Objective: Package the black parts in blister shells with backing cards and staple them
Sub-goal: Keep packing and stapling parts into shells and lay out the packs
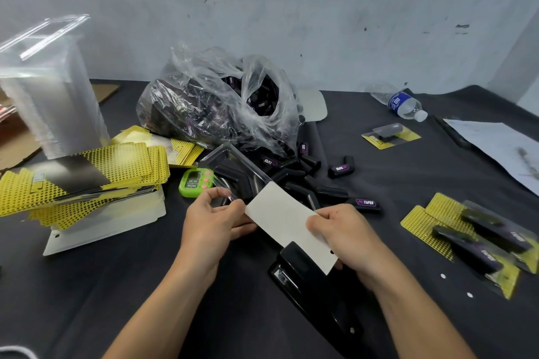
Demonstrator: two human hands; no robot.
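Observation:
My left hand pinches the near corner of a clear blister shell that holds a black part. My right hand grips a backing card, white side up, whose far end lies against the shell's open edge. A black stapler lies on the table just under the card and my right hand. Loose black parts spill from a clear plastic bag behind the shell.
A stack of yellow dotted backing cards and a tall stack of clear shells stand at the left. A green timer sits beside the shell. Finished packs lie at the right and at the back. A water bottle and papers lie far right.

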